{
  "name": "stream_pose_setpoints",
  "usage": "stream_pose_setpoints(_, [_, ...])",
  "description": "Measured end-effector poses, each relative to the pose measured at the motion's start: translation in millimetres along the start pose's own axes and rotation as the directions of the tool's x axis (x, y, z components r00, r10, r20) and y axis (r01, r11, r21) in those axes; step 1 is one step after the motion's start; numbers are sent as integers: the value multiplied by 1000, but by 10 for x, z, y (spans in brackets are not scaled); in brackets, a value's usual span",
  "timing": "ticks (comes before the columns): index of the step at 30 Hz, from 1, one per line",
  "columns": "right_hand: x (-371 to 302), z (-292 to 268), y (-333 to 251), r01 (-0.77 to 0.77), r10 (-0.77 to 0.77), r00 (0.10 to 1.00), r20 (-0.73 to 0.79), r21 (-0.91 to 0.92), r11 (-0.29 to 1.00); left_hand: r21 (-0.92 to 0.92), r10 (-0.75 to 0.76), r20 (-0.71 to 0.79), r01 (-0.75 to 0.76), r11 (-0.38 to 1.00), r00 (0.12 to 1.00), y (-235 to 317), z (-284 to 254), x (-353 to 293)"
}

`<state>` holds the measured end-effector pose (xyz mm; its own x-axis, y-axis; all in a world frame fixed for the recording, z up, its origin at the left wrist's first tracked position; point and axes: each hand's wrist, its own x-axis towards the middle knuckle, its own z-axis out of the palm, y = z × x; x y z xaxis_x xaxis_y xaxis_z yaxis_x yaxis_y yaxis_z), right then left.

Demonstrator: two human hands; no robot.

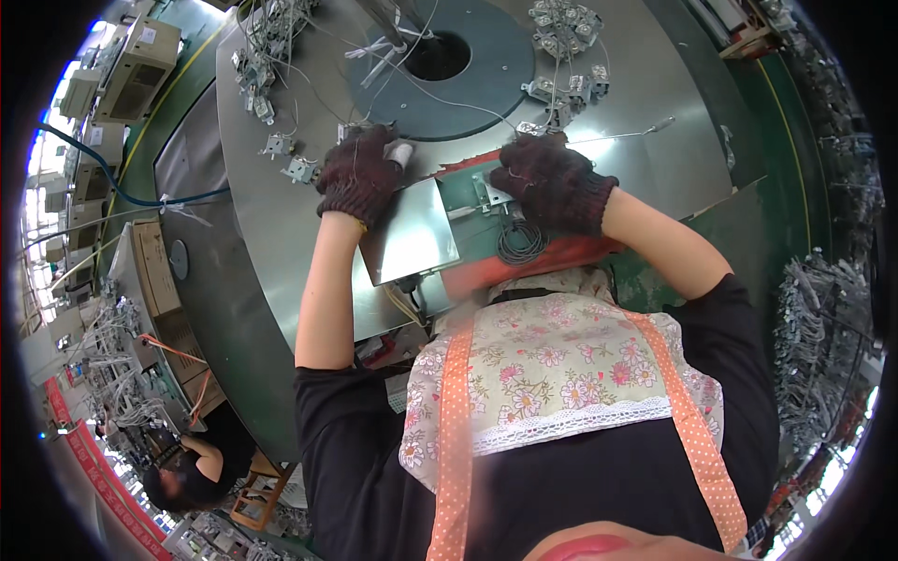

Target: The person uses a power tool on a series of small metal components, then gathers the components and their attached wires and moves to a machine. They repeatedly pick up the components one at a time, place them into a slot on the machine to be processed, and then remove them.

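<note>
Dark knitted gloves cover both of my hands. My left hand (pixel 360 173) is closed at the table's near edge, with a pale patch (pixel 400 152) by its thumb. Metal parts touch or lie just beyond its fingers; what it grips is hidden. My right hand (pixel 554 184) bends its fingers round a small silver metal bracket (pixel 490 192). Between my hands sits a shiny flat metal plate (pixel 412 234), its upper left corner under my left wrist. A coil of dark wire (pixel 522 243) hangs below my right hand, next to a red cloth (pixel 496 271).
A round steel table (pixel 645 112) carries a grey disc (pixel 510 56) with a dark central hole. Bunches of metal brackets (pixel 566 33) hang together on thin wires at both sides. A blue hose (pixel 140 198) runs in from the left. Another person (pixel 201 467) works at lower left.
</note>
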<state>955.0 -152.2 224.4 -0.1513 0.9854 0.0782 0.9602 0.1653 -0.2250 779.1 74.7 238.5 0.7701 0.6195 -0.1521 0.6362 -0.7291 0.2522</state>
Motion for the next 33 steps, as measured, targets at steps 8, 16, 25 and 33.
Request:
stream_pose_setpoints(8, [-84, 260, -225, -152, 156, 975, -161, 34, 988, 39, 220, -384, -222, 974, 897, 290, 376, -430])
stream_pose_setpoints(16, [-129, 271, -291, -132, 214, 945, -248, 311, 941, 51, 514, -60, -512, 858, 856, 907, 587, -552])
stream_pose_setpoints(25, [-215, 85, 307, 134, 7, 975, -222, 612, 779, 132, 499, -158, -482, 866, 852, 854, 794, -637])
stream_pose_setpoints(33, [-633, -67, 1493, -288, 416, 682, -602, 301, 909, 136, 475, -186, -456, 880, 860, 888, 726, -652])
